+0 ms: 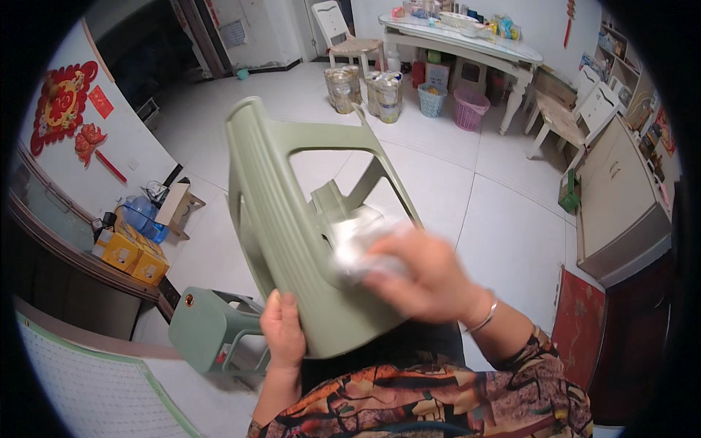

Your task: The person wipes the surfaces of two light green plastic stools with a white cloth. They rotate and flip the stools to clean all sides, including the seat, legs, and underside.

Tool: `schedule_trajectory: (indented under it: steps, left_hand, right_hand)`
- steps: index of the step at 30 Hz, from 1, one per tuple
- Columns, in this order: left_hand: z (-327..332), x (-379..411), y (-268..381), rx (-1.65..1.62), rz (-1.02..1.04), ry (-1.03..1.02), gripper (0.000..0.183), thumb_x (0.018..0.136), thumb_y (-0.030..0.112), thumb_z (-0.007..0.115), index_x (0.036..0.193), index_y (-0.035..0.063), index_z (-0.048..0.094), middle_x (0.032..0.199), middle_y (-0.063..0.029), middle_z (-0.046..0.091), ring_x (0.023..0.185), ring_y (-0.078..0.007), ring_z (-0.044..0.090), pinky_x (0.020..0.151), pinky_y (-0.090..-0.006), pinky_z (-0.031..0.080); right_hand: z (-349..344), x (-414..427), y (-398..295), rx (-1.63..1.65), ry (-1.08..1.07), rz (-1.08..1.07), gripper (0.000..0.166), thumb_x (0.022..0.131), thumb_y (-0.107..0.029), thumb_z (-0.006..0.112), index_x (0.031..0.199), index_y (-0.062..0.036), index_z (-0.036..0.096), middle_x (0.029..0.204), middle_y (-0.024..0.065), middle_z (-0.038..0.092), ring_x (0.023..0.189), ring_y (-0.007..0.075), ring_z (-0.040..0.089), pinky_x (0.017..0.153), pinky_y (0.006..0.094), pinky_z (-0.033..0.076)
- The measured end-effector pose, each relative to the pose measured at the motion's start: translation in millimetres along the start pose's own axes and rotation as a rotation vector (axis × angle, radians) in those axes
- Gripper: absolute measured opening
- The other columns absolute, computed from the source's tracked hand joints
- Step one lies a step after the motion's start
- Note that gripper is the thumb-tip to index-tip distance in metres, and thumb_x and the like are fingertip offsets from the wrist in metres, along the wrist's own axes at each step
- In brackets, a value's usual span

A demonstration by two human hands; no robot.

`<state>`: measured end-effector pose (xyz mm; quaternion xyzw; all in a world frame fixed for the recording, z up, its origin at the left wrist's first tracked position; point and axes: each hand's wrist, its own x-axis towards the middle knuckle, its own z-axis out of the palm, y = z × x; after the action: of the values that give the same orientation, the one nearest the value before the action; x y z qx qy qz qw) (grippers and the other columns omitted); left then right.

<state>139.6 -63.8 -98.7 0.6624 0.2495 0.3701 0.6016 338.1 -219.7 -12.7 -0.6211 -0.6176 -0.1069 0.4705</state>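
A pale green plastic stool (274,219) lies tilted in front of me, its legs pointing away and its seat end towards my body. At the seat end's left edge, my left hand (283,328) grips the stool. My right hand (421,274), blurred, is closed around a crumpled white cloth or wipe (356,235). The cloth lies against the stool's side by the lower edge of an opening. Another stool leg shows through that opening. A bracelet (484,316) circles my right wrist.
A darker green stool (202,331) stands at left, near yellow cartons (131,254) and a small wooden stool (178,208). Ahead are packs of cans (343,90), a blue basket (431,101), a purple basket (470,109) and a table (460,41). A cabinet (624,191) stands at right.
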Motion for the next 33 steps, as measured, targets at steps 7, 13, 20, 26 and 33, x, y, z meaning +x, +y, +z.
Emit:
schedule_trajectory:
  steps: [7, 13, 20, 26, 33]
  left_hand:
    - [8.9, -1.9, 7.0, 0.174, 0.058, 0.024, 0.026, 0.098, 0.023, 0.059, 0.093, -0.0028, 0.061, 0.080, -0.0073, 0.062, 0.078, -0.0150, 0.055, 0.073, -0.0331, 0.049]
    - [8.8, -1.4, 2.0, 0.154, 0.063, -0.053, 0.032, 0.099, 0.023, 0.059, 0.080, 0.0002, 0.049, 0.065, 0.0003, 0.047, 0.064, -0.0061, 0.040, 0.057, -0.0271, 0.040]
    - [-15.9, 3.9, -8.5, -0.019, -0.004, 0.010, 0.027, 0.102, 0.023, 0.054, 0.090, -0.0016, 0.056, 0.081, 0.0017, 0.058, 0.075, -0.0063, 0.048, 0.066, -0.0250, 0.043]
    - [-20.5, 3.6, -16.9, -0.034, -0.032, -0.042, 0.032, 0.103, 0.027, 0.053, 0.100, -0.0040, 0.061, 0.090, -0.0001, 0.064, 0.081, -0.0073, 0.053, 0.072, -0.0248, 0.046]
    - [-15.2, 3.7, -10.7, -0.034, -0.002, -0.076, 0.032, 0.102, 0.028, 0.054, 0.092, -0.0011, 0.059, 0.081, 0.0022, 0.060, 0.076, -0.0056, 0.049, 0.067, -0.0250, 0.044]
  right_hand:
    - [61.6, 88.0, -8.7, -0.228, -0.453, -0.302, 0.018, 0.086, -0.024, 0.063, 0.094, -0.0098, 0.056, 0.088, 0.0104, 0.057, 0.067, 0.0297, 0.066, 0.052, 0.0408, 0.052]
    - [105.4, 197.8, 73.5, -0.406, -0.251, -0.006, 0.023, 0.090, -0.029, 0.062, 0.102, -0.0104, 0.064, 0.102, 0.0146, 0.063, 0.088, 0.0345, 0.067, 0.075, 0.0452, 0.053]
    - [117.4, 205.3, 154.9, -0.446, -0.055, 0.285, 0.023, 0.092, -0.027, 0.059, 0.097, -0.0064, 0.067, 0.098, 0.0185, 0.068, 0.094, 0.0352, 0.067, 0.082, 0.0449, 0.054]
    - [77.1, 175.4, 177.1, -0.601, -0.208, 0.459, 0.023, 0.093, -0.026, 0.058, 0.098, -0.0055, 0.067, 0.102, 0.0187, 0.069, 0.096, 0.0350, 0.068, 0.083, 0.0453, 0.055]
    - [26.7, 126.1, 228.6, -0.700, -0.142, 0.626, 0.025, 0.095, -0.023, 0.050, 0.100, -0.0039, 0.065, 0.103, 0.0224, 0.069, 0.098, 0.0396, 0.067, 0.086, 0.0487, 0.053]
